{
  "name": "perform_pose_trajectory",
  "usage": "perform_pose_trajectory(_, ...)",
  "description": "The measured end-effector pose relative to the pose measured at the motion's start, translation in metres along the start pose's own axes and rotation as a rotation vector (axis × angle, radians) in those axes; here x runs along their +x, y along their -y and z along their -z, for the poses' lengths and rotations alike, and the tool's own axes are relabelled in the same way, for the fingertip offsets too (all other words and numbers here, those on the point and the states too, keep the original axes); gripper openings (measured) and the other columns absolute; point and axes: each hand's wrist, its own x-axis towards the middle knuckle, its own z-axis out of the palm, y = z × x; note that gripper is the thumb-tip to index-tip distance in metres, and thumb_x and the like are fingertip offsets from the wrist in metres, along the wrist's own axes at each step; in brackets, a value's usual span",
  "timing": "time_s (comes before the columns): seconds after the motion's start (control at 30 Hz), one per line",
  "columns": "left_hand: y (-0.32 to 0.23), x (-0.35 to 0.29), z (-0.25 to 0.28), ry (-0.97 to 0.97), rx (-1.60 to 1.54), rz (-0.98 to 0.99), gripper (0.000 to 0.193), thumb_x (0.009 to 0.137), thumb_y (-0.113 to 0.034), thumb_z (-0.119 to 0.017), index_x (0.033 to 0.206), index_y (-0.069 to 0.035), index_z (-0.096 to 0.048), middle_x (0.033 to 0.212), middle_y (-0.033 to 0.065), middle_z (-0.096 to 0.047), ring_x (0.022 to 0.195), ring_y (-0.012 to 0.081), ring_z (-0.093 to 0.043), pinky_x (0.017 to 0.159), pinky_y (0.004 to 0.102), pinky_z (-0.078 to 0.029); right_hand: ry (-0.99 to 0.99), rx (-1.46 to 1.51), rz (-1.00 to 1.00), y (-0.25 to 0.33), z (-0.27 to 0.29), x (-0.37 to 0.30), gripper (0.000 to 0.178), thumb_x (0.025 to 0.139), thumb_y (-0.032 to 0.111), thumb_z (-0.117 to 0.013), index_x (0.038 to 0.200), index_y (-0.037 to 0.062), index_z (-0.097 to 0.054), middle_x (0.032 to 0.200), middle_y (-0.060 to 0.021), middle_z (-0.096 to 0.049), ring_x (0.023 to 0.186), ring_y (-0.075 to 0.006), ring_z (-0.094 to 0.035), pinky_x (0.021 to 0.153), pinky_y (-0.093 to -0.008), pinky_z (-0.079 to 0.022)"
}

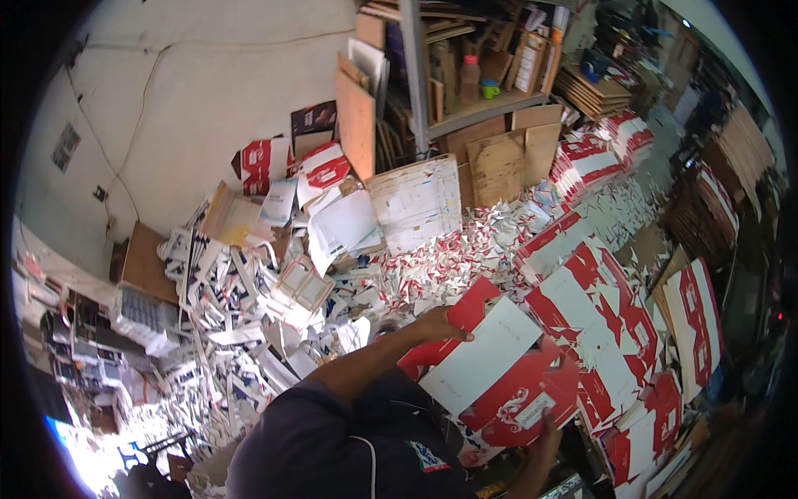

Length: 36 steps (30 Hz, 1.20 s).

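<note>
A flat red-and-white printed cardboard sheet (486, 358) with cut-out edges lies tilted across the front of my body. My left hand (440, 325) grips its upper left edge, with the thumb lying over the white panel. At the lower right edge, by a pale label panel, my right hand (544, 445) holds the same sheet; part of its fingers is hidden behind the card. Just right of the sheet, stacks of similar red-and-white sheets (611, 353) stand close together. Whether I hold one sheet or several layers, I cannot tell.
Red and white paper scraps (432, 279) cover the floor ahead, and white offcuts (220, 341) heap up on the left. A metal-framed shelf (478, 108) with boards stands at the back. Wooden boards (499, 166) lean below it. More printed stacks (586, 166) sit far right.
</note>
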Motion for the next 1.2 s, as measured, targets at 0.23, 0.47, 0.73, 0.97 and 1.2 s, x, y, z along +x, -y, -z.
perform_pose_trajectory(0.23,0.077,-0.047,0.104,0.01,0.068,0.03,0.068,0.064,-0.041,-0.089,0.112,0.001,-0.066,0.098,0.0124,-0.071,0.089,0.0226,-0.067,0.084,0.0336,-0.052,0.132,-0.132,-0.229,-0.068,-0.065,-0.066,0.063,0.085,0.017,-0.075,0.137,-0.003,-0.045,0.121,-0.0171,-0.063,0.105,-0.0292,-0.065,0.091,-0.0421,-0.055)
perform_pose_trajectory(0.47,0.192,-0.17,0.313,-0.314,-0.023,0.036,0.063,0.065,-0.044,-0.088,0.105,0.002,-0.07,0.095,0.0133,-0.072,0.085,0.0222,-0.068,0.078,0.0357,-0.053,0.376,-0.412,-0.2,-0.174,-0.255,-0.087,0.057,0.083,0.012,-0.074,0.132,-0.0029,-0.05,0.115,-0.015,-0.065,0.101,-0.0269,-0.066,0.09,-0.0394,-0.054)
perform_pose_trajectory(0.73,0.193,-0.316,0.466,-0.583,-0.116,0.375,0.049,0.072,-0.03,-0.087,0.108,-0.001,-0.07,0.094,0.008,-0.072,0.082,0.0164,-0.066,0.075,0.0313,-0.052,0.615,-0.62,-0.251,-0.232,-0.471,-0.114,0.045,0.084,0.019,-0.075,0.12,-0.0034,-0.062,0.109,-0.0147,-0.07,0.094,-0.023,-0.069,0.084,-0.0353,-0.055)
perform_pose_trajectory(0.97,0.181,-0.25,0.538,-0.517,-0.177,0.25,0.045,0.074,-0.032,-0.086,0.102,-0.001,-0.07,0.085,0.0034,-0.07,0.069,0.0132,-0.062,0.064,0.0294,-0.05,0.529,-0.536,-0.245,-0.262,-0.534,-0.051,0.045,0.083,0.017,-0.075,0.12,-0.0051,-0.061,0.11,-0.0166,-0.069,0.095,-0.0246,-0.069,0.083,-0.0365,-0.056)
perform_pose_trajectory(1.2,0.173,-0.091,0.674,-0.387,0.065,0.36,0.053,0.069,-0.045,-0.088,0.097,-0.004,-0.069,0.078,0.0031,-0.068,0.07,0.0138,-0.061,0.065,0.031,-0.05,0.399,-0.603,-0.318,-0.316,-0.626,0.054,0.048,0.082,0.021,-0.076,0.122,-0.0019,-0.059,0.104,-0.0143,-0.069,0.089,-0.0259,-0.07,0.074,-0.038,-0.057)
